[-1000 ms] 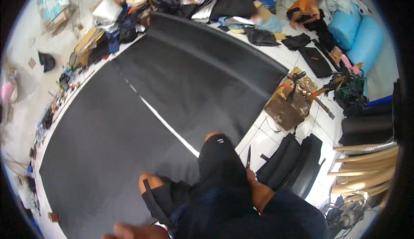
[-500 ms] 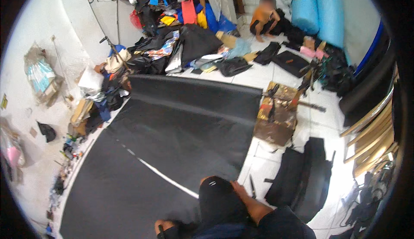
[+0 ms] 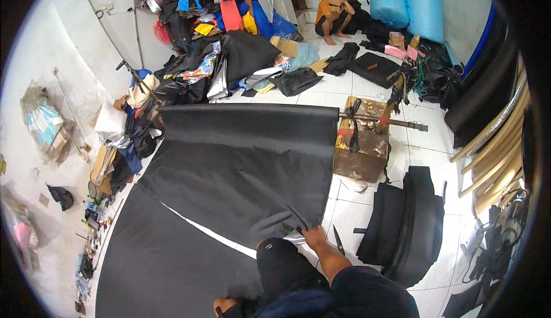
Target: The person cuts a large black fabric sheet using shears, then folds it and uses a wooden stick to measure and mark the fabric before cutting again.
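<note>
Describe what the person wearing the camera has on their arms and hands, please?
Only the right hand and its forearm show. Both are bare: no glove, no watch or band that I can make out. A dark navy short sleeve covers the upper arm. The left hand is out of view.

The person's left hand could not be seen; it was hidden behind the bent knee in black trousers [image 3: 282,266]. The fingers of the right hand [image 3: 314,236] were tucked under the edge of the big black sheet of fabric [image 3: 241,163]. The thin dark tool on the white tiled floor [image 3: 338,240] was too small to tell. The bottom edge cut off a bare foot [image 3: 225,306].
</note>
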The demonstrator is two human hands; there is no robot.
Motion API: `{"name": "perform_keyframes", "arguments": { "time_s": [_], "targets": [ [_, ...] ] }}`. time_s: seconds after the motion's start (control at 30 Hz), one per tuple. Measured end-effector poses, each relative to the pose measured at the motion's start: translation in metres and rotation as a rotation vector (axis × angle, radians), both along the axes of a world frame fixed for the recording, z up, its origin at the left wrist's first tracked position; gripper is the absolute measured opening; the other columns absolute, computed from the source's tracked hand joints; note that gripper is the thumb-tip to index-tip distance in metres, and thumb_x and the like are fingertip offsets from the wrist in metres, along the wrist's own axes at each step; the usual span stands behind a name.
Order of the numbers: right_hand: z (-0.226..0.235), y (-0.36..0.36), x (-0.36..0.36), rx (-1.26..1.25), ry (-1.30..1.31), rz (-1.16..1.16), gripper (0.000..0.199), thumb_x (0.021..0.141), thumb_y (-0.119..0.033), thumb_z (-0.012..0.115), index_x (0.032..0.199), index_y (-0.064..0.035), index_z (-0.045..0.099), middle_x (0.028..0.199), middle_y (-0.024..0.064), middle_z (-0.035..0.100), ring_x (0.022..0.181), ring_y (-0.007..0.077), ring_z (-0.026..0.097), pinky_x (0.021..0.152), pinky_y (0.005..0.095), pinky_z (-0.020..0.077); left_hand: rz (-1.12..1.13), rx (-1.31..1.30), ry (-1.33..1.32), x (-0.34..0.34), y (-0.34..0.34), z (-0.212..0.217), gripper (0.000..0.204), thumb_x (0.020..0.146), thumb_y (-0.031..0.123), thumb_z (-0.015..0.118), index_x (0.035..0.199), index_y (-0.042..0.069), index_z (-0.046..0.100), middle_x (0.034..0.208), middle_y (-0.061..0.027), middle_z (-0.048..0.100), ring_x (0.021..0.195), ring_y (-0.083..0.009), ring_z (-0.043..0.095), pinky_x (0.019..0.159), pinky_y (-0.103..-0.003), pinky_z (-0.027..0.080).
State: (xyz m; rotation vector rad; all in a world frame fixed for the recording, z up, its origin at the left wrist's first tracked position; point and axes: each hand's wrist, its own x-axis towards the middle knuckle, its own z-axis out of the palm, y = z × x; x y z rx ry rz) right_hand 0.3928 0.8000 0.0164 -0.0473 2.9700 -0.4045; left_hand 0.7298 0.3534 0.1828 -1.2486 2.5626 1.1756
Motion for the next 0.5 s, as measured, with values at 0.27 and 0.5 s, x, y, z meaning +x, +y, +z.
{"name": "perform_keyframes", "arguments": {
  "time_s": [0.27,0.5],
  "targets": [
    [0.019,-0.001,-0.102,-0.343,-0.008,-0.588,0.029,0.092,-0.028,0.053,0.109,-0.0060,0.059,0.111,0.0222,0.065,0.102,0.0380,0.065,0.088,0.0529,0.0497,0.283,0.172,0.009,-0.007,0.007,0.027,0.044,0.098,0.031,0.050,0.134,0.006,0.051,0.130,-0.0176,0.054,0.111,-0.0279,0.052,0.100,-0.039,0.042],
    [0.042,-0.037,-0.152,-0.376,-0.226,-0.777,0.035,0.092,-0.033,0.053,0.115,-0.0070,0.055,0.120,0.0216,0.063,0.112,0.0392,0.062,0.093,0.0497,0.0494,-0.100,0.140,0.674,-0.198,0.093,0.234,0.056,0.096,0.044,0.055,0.130,-0.001,0.054,0.132,-0.0181,0.055,0.120,-0.0359,0.054,0.100,-0.047,0.044]
  ]
}}
